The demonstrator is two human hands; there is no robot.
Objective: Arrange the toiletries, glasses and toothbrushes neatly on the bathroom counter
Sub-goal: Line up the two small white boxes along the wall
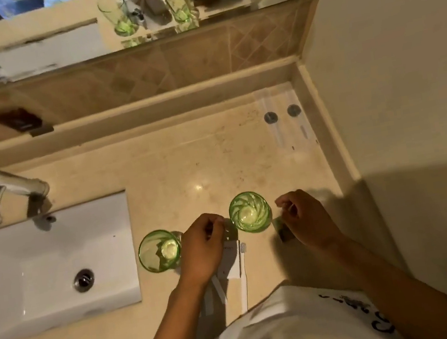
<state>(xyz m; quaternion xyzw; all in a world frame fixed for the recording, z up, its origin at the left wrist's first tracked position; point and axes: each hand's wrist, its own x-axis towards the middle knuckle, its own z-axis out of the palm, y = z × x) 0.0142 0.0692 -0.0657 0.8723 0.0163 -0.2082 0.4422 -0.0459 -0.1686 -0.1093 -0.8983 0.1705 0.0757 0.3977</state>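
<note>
- 2 green glasses stand on the counter (pixel 213 153): one (pixel 159 250) at 9 o'clock of the left hand (pixel 204 246), one (pixel 249 212) between both hands.
- Left hand's curled fingers rest on a white packet (pixel 229 260); toothbrush (pixel 244 269) just beside it.
- Right hand (pixel 305 220) is loosely curled; whether it holds anything, cannot tell.

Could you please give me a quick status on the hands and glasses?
Left hand curled over a white packet, grip unclear. Right hand curled, contents unclear. Two green glasses upright. Toothbrush lies between, near the counter edge.
</note>
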